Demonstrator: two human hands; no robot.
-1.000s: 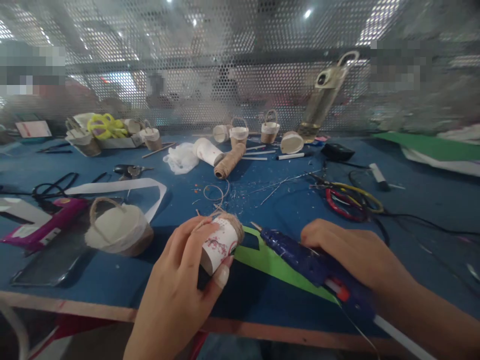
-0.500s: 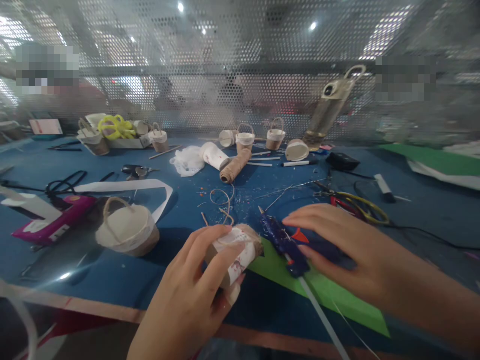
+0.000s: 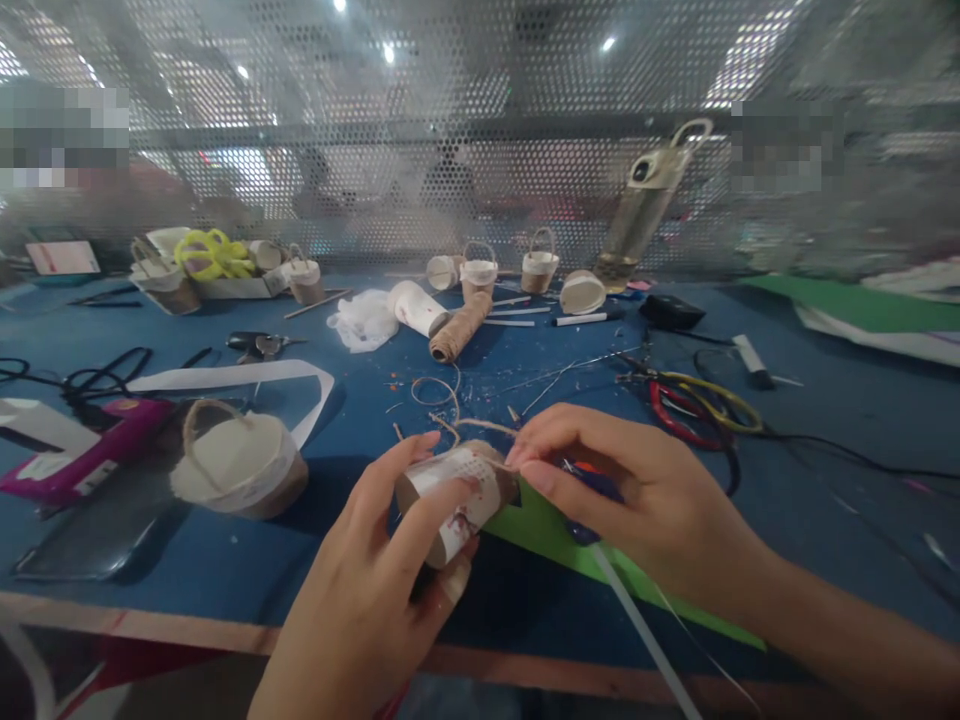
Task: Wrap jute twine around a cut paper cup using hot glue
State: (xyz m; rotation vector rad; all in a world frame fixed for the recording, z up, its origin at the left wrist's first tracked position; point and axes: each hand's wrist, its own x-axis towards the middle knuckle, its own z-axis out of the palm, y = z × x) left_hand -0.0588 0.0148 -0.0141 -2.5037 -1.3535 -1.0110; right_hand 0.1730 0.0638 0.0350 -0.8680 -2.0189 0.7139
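Note:
My left hand (image 3: 390, 560) is closed around a paper cup (image 3: 469, 495) that lies tilted on its side, white with a reddish print and twine wound about its right end. At that end, the thumb and fingertips of my right hand (image 3: 600, 475) pinch a strand of twine (image 3: 484, 426). The strand curls back over the table toward a twine roll (image 3: 459, 330). Partly hidden beneath my right hand is a dark blue glue gun (image 3: 589, 500), with a long glue stick (image 3: 645, 620) coming out of its rear. Green paper (image 3: 555, 525) lies under both.
Left stand a small cup basket (image 3: 240, 465) with a twine handle, a purple box-like device (image 3: 90, 450) and a phone (image 3: 97, 530). Pliers (image 3: 686, 410) lie at right. Several small baskets (image 3: 478, 275), a white plastic bag (image 3: 364, 320) and a bottle (image 3: 641, 215) line the back by a perforated metal screen (image 3: 450, 130).
My right hand has moved left from over the glue gun to the cup's end and now pinches the twine. My left hand keeps its hold on the cup.

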